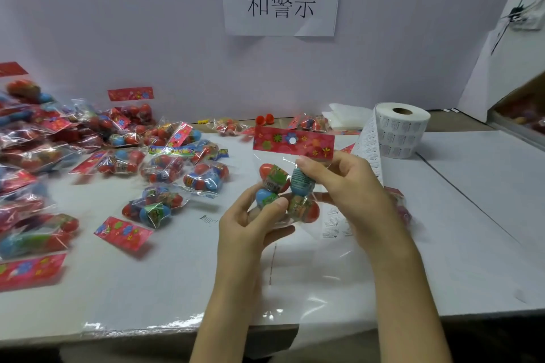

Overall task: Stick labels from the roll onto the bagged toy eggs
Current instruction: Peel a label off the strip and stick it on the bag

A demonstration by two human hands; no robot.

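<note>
I hold one clear bag of red and blue toy eggs (283,186) upright above the table, its red flowered header card (293,143) on top. My left hand (253,221) grips the bag's lower left part, thumb on a blue egg. My right hand (345,186) pinches the bag near the top right, fingertips just under the card. The white label roll (402,130) stands at the back right, and its strip (368,150) trails down behind my right hand.
Many bagged eggs (88,150) lie in a heap across the left half of the white table (472,215). One bag (150,209) lies close to my left hand. Folded white sheets (345,116) sit by the wall. A cardboard box (525,109) is at far right.
</note>
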